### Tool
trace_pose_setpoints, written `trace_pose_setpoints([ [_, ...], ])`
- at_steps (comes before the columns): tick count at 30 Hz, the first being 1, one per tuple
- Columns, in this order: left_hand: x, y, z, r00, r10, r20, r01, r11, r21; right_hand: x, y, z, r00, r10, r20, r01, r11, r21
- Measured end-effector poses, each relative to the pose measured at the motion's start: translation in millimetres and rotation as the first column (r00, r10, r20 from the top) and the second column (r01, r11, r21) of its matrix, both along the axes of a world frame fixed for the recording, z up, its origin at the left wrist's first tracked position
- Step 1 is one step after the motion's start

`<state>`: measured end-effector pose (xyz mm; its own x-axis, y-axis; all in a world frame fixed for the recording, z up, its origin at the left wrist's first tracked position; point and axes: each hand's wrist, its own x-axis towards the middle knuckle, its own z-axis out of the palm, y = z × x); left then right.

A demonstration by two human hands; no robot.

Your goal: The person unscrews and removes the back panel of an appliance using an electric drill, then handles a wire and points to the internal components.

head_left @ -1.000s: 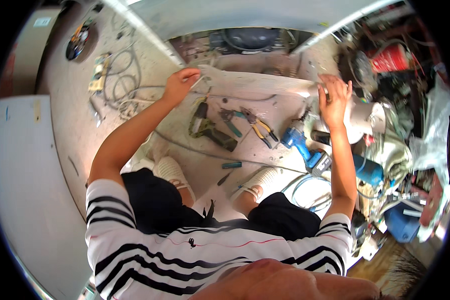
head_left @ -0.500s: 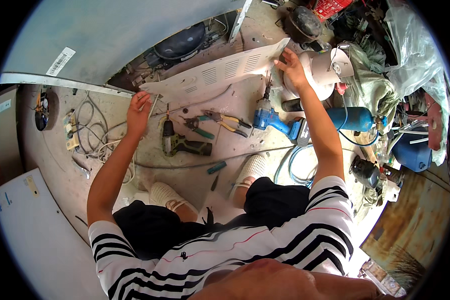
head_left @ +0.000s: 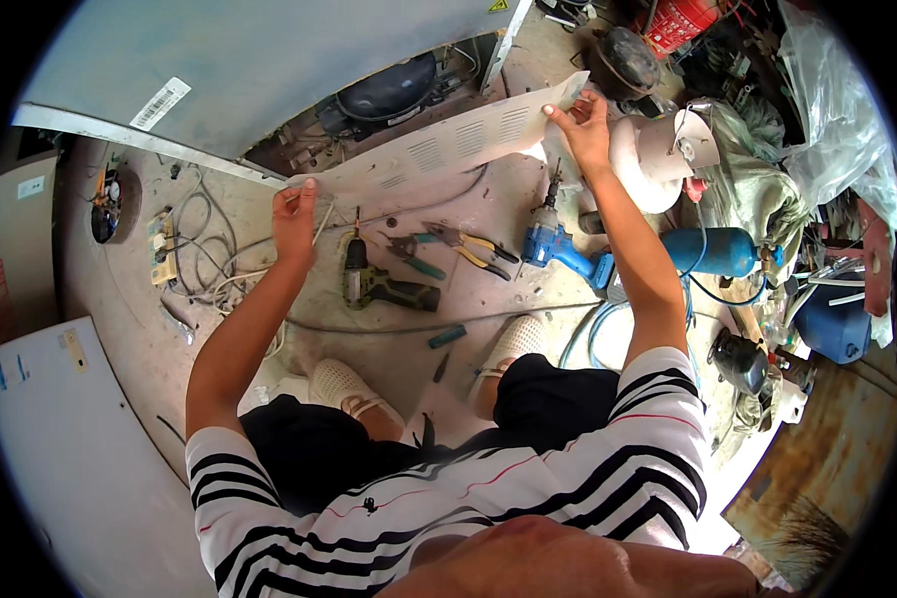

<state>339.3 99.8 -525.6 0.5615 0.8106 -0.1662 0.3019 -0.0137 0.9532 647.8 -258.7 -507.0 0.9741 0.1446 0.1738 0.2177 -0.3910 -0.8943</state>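
Note:
My left hand (head_left: 294, 214) grips the left end of a long pale sheet-metal panel (head_left: 448, 135) with rows of slots. My right hand (head_left: 583, 125) holds its upper right end between thumb and fingers. The panel spans, slightly tilted, in front of an open recess at the foot of a grey appliance (head_left: 219, 70), where a black compressor (head_left: 384, 90) and pipes show. On the floor below the panel lie an olive drill (head_left: 364, 284), pliers with teal grips (head_left: 419, 259), pliers with yellow grips (head_left: 478, 254) and a blue power driver (head_left: 553, 249).
Cables and a power strip (head_left: 161, 244) lie at left, beside a white door or panel (head_left: 80, 419). A white gas tank (head_left: 648, 169), a blue cylinder (head_left: 708, 249), blue hoses, a red cylinder (head_left: 678, 25), plastic sheeting (head_left: 832, 110) and clutter crowd the right side.
The view has swung round, shifting the appliance to upper left. Both my hands still hold the panel, which now slants up to the right, close along the recess; it has moved slightly since half a second ago.

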Motion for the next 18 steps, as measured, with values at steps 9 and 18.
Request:
trace_pose_setpoints([
  [9, -18.7, 35.5, 42.9, 0.968, 0.215, -0.132, -0.185, 0.96, 0.208, 1.3, 87.2, 12.7, 0.993, 0.086, -0.077, -0.084, 0.996, 0.03],
  [18, -31.5, 61.5, 20.2, 0.959, 0.22, -0.177, -0.183, 0.962, 0.203, 0.8, 120.8, -17.4, 0.994, 0.012, -0.106, -0.012, 1.0, 0.01],
])
